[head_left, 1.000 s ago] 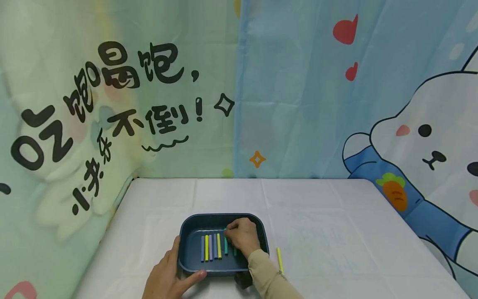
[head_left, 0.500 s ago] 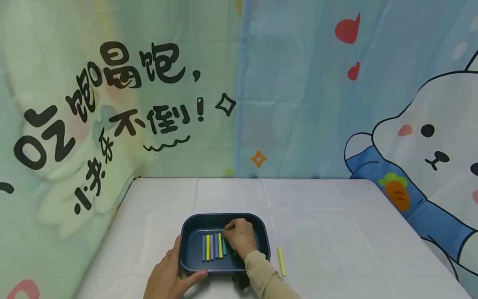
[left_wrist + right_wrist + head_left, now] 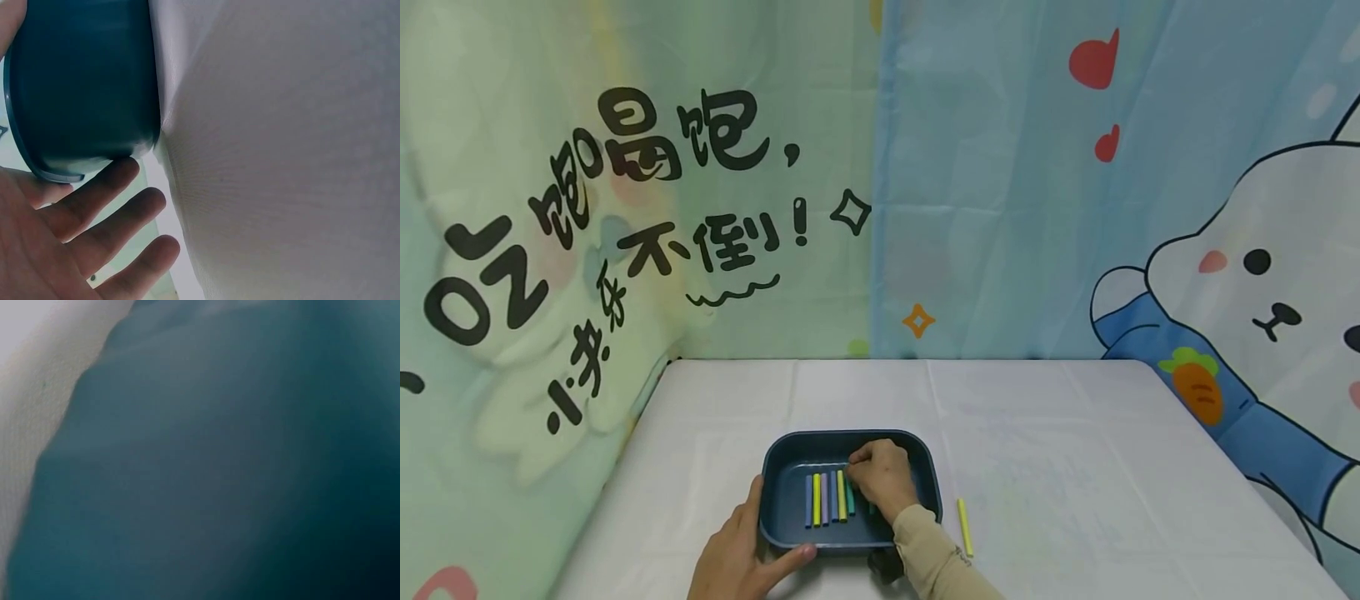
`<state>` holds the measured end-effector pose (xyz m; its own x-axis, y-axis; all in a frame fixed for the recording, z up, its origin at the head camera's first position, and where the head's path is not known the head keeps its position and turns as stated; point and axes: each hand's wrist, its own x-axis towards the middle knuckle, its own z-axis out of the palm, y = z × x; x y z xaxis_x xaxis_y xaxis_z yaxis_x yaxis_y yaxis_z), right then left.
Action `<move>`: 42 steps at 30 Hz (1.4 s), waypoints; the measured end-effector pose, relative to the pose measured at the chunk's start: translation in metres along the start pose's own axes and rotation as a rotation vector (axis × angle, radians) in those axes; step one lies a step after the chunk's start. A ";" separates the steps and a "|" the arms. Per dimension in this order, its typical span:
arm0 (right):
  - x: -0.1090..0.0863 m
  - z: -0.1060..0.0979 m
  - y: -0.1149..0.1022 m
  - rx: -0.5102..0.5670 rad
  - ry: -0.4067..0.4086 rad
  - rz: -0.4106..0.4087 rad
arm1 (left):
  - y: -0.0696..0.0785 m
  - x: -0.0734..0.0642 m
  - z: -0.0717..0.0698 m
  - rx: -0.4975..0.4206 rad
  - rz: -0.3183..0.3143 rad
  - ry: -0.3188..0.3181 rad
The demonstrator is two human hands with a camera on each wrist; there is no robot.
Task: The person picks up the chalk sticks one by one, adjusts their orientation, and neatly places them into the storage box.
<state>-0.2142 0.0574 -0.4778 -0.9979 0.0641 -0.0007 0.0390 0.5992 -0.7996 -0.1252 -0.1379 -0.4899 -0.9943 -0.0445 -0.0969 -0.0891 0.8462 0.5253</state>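
Observation:
A dark blue tray holds a row of coloured chalk sticks, yellow, purple and blue. My left hand steadies the tray's front left corner, thumb along the front wall and fingers against the left side. In the left wrist view its fingers are straight and spread, the nearest touching the tray. Inside the tray, my right hand pinches the upper end of a green chalk stick at the row's right end. Another green stick is mostly hidden under this hand. The right wrist view is a blurred blue-green surface.
A yellow chalk stick lies on the white tablecloth right of the tray. Something black shows under the right wrist, by the tray's front edge. Printed curtains hang behind the table.
My right hand has shifted slightly left, bringing the green chalk stick close beside the yellow one at the row's end. The left hand and tray have stayed nearly still.

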 end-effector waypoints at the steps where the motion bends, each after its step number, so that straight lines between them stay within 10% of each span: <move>1: 0.000 -0.001 0.000 0.010 -0.005 0.003 | 0.000 0.000 0.000 0.000 -0.002 -0.002; 26: -0.014 -0.073 -0.004 0.227 -0.111 -0.025 | 0.005 0.005 -0.001 0.010 -0.049 -0.019; 42: -0.027 -0.127 0.026 0.168 0.016 0.052 | 0.001 0.002 0.001 0.012 -0.031 -0.021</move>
<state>-0.1801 0.1724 -0.4220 -0.9938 0.1054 -0.0364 0.0806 0.4531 -0.8878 -0.1273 -0.1363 -0.4905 -0.9897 -0.0598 -0.1303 -0.1188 0.8508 0.5119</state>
